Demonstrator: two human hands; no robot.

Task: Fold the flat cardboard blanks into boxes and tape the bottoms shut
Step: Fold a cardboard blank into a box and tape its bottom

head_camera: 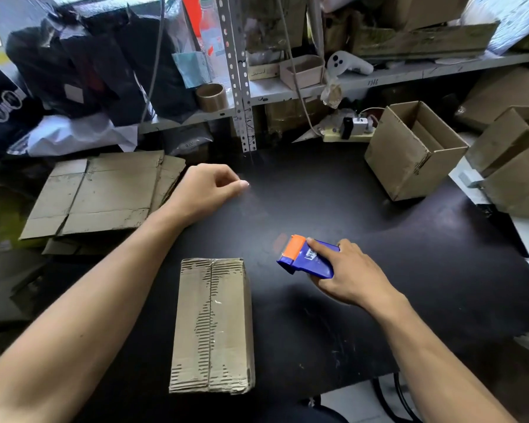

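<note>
Our right hand [347, 274] has its grip closed around the blue and orange tape dispenser [307, 256], index finger laid along its top, low over the black desk [379, 215]. Our left hand [206, 189] hovers farther out with fingers loosely curled, holding nothing. Near us, between both forearms, a folded box [213, 326] lies seam-up on the desk. Flat cardboard blanks [101, 193] are stacked at the left; 1 open box [414, 149] stands upright at the far right.
</note>
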